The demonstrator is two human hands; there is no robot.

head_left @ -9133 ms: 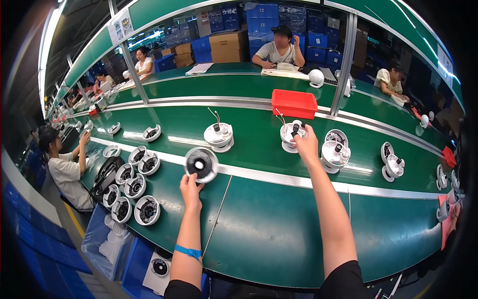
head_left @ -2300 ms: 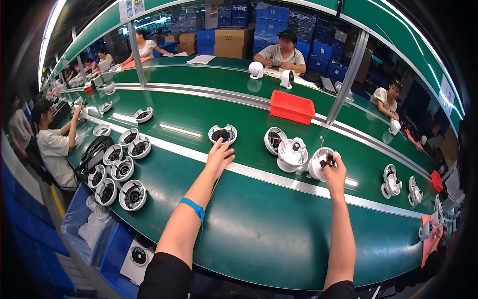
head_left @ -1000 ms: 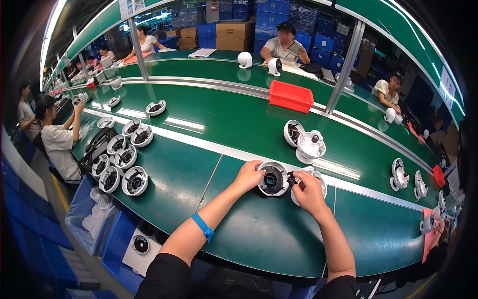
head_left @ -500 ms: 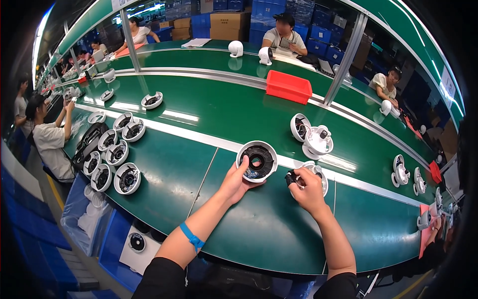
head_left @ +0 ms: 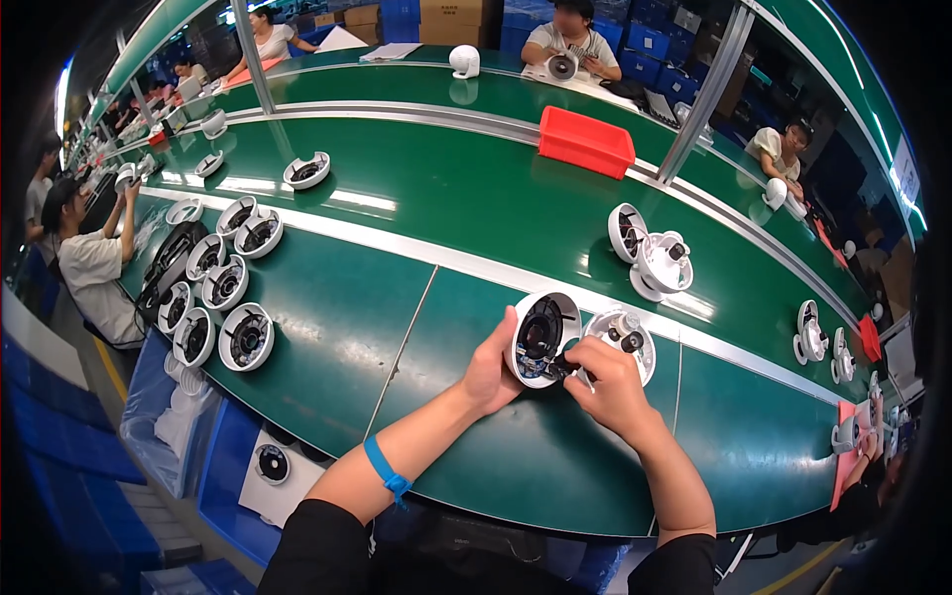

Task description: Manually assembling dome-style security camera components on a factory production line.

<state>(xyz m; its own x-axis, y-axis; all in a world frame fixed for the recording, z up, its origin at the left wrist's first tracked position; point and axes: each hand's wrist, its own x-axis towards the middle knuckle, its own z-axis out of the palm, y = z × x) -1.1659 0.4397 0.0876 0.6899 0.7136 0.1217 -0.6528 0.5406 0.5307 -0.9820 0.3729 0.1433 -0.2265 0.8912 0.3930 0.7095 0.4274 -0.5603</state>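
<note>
My left hand is wrapped round a round white camera housing, tilted with its open side to the right. Inside it are a black ring-shaped part and a small circuit board near the lower rim. My right hand pinches a small black part at the housing's lower right edge; its exact kind is partly covered by the fingers. Just behind the right hand, a white camera base with a lens module lies on the bench, partly hidden by that hand.
Several white housings are grouped on the green bench at the left. Across the metal strip lie another camera assembly and a red tray. Co-workers sit along the far side and at the left. A blue bin stands below left.
My left hand has turned the housing and moved it slightly right. My right hand has brought the black part to the housing's edge. The whole view has shifted a little.
</note>
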